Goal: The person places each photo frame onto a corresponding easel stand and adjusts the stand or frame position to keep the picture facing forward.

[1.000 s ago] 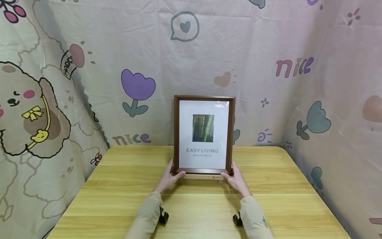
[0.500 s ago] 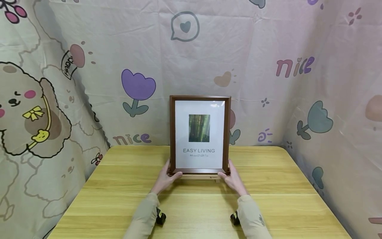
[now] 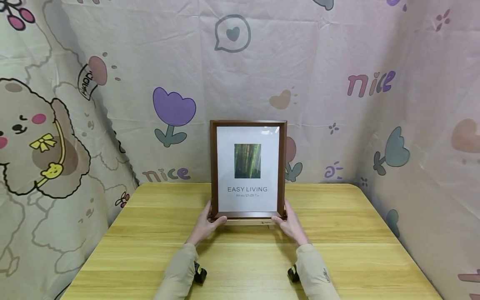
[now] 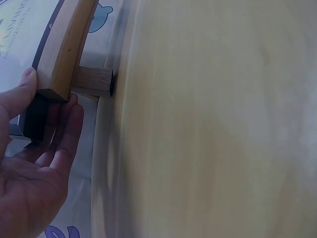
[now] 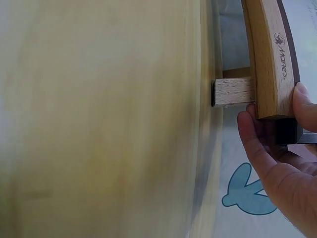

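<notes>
A brown picture frame [image 3: 214,171] stands upright near the middle of the table, with a white print reading "EASY LIVING" inside. It rests on the ledge of a light wooden easel [image 3: 245,222]. My left hand [image 3: 203,227] grips the lower left corner, thumb in front and fingers behind. The lower right corner is held the same way by my right hand [image 3: 292,227]. In the left wrist view, a short easel foot [image 4: 94,81] projects below the ledge. A matching foot [image 5: 234,92] shows in the right wrist view. The easel's back is hidden behind the frame.
The wooden table [image 3: 337,258] has rounded far corners. A printed cloth [image 3: 240,79] hangs closely behind it and along both sides. Dark wrist cameras [image 3: 200,273] sit at the inner side of both sleeves.
The picture frame and easel have shifted a little to the left, both hands moving along with them. The grip at the lower corners looks the same throughout.
</notes>
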A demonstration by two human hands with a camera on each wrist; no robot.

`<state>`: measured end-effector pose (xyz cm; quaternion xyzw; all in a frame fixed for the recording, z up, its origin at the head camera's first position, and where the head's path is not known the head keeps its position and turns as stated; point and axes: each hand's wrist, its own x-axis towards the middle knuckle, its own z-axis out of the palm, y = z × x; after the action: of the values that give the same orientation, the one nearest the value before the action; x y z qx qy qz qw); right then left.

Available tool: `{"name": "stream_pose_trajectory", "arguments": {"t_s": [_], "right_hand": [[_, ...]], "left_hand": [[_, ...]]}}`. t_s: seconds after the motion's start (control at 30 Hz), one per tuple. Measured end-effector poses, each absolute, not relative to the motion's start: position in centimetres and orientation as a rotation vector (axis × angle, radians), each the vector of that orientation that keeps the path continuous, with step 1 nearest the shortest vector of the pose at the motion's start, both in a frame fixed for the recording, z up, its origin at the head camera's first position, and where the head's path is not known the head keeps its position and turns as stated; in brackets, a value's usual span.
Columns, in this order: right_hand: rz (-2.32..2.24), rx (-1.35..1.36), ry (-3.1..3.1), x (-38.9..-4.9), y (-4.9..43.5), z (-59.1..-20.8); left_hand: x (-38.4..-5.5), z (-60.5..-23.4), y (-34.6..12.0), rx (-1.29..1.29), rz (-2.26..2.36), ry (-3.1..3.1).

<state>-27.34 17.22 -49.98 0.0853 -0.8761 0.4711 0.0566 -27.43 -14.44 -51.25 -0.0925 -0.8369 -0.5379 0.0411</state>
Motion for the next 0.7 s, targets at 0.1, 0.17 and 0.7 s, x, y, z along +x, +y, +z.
{"name": "stream_pose_trajectory", "arguments": {"t_s": [0.1,0.17,0.7], "right_hand": [[1.428,0.246,-2.667,-27.38,17.11,-49.89],[1.411,0.242,-2.678,-27.39,17.08,-49.83],[1.460,0.236,-2.670,-27.40,17.08,-49.87]], "left_hand": [[-27.47,-51.27,-14.54,-0.280,-1.658,-2.556],[-27.48,-51.29,-14.59,-0.280,-1.653,-2.559],[-27.39,-51.32,-14.56,-0.258,-1.614,-2.583]]}}
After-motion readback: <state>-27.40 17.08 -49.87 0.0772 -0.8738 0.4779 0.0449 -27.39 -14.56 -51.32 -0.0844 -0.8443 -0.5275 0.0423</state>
